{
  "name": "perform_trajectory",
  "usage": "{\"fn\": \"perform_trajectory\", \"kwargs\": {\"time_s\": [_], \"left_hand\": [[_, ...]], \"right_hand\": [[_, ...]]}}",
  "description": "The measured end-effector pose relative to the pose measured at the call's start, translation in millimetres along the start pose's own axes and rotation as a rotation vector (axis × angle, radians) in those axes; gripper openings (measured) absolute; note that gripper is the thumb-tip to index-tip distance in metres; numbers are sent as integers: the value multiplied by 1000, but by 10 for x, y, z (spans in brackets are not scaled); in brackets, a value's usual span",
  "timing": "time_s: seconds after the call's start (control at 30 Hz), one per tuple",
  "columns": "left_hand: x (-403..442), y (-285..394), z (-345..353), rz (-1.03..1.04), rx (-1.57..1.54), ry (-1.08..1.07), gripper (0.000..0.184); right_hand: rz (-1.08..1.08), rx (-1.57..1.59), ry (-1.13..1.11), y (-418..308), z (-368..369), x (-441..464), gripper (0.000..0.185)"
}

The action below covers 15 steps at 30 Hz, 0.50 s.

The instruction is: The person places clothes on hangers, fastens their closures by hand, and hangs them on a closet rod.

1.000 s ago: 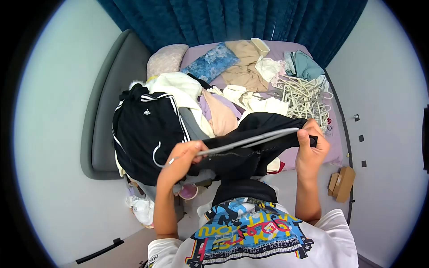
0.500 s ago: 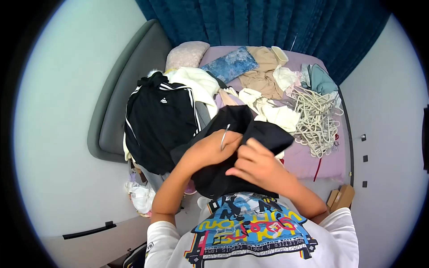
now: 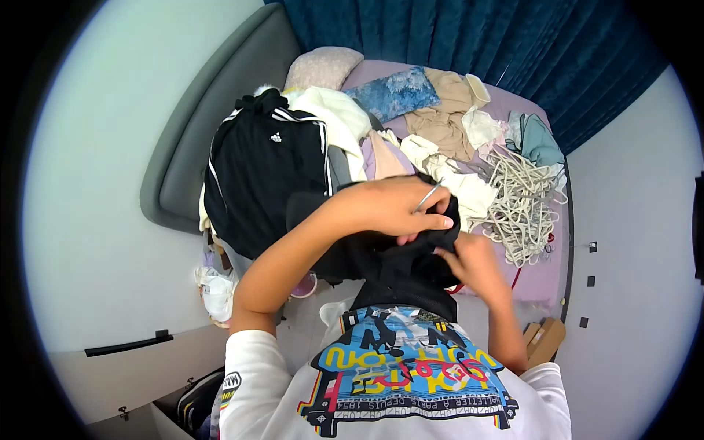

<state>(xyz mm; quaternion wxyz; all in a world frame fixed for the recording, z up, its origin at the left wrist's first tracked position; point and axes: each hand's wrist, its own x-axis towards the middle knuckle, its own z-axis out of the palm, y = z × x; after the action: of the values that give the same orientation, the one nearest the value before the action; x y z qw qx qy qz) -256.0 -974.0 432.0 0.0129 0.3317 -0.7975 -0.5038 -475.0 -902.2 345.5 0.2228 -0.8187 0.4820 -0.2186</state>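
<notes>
Now the lilac bed [image 3: 541, 275] lies beyond the person, bearing a striped black jacket [image 3: 268, 176] near its headboard. Closer in, a black garment [image 3: 400, 264] hangs bunched at the shirt front, held up by 2 hands. The left hand [image 3: 409, 209] has its fingers curled round the folds; the right hand [image 3: 473, 260] touches them, its grip partly hidden, so I can't tell how tight. By the left fingers shows 1 thin hook [image 3: 426, 199].

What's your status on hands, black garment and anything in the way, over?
Left hand: holding hanger, hook showing. Right hand: on black garment, fingers partly hidden. Garment: bunched. Left forearm crosses over it.
</notes>
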Motion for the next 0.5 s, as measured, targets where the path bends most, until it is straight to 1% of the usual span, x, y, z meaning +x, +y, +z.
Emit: {"fn": "perform_trajectory", "kwargs": {"time_s": [0.03, 0.07, 0.1, 0.13, 0.17, 0.2, 0.23, 0.3, 0.33, 0.37, 0.4, 0.43, 0.5], "left_hand": [[-36, -56, 55, 234, 315, 303, 37], [-120, 43, 74, 127, 518, 498, 43], [-327, 252, 50, 94, 630, 749, 49], [-522, 360, -6, 96, 648, 854, 57], [-679, 324, -22, 180, 616, 992, 65], [-853, 332, -35, 95, 395, 1037, 73], [-945, 214, -53, 132, 331, 1058, 78], [-838, -98, -33, 188, 442, 960, 68], [-677, -250, 40, 154, 391, 957, 65], [-513, -372, 127, 116, 337, 956, 62], [-421, -423, 190, 93, 303, 1017, 47], [-419, -436, 216, 43, 212, 1037, 37], [-400, -315, 262, 19, 13, 1022, 35]], "right_hand": [[-27, 43, 22, 59, -31, 32, 31], [-20, 36, 91, 96, -126, 47, 32], [-13, 96, 124, 181, -208, 45, 33], [11, 79, 122, 175, -366, 19, 33], [43, 63, 122, 151, -533, -31, 32], [95, 172, 171, 175, -611, -85, 33], [77, 114, 192, 234, -719, -154, 35], [93, 240, 206, 361, -866, -286, 40], [110, 238, 213, 393, -944, -333, 40], [109, 303, 151, 422, -1028, -355, 38], [106, 369, 88, 464, -1092, -361, 36], [115, 366, 90, 543, -1118, -361, 36], [185, 617, 23, 667, -1146, -330, 31]]}}
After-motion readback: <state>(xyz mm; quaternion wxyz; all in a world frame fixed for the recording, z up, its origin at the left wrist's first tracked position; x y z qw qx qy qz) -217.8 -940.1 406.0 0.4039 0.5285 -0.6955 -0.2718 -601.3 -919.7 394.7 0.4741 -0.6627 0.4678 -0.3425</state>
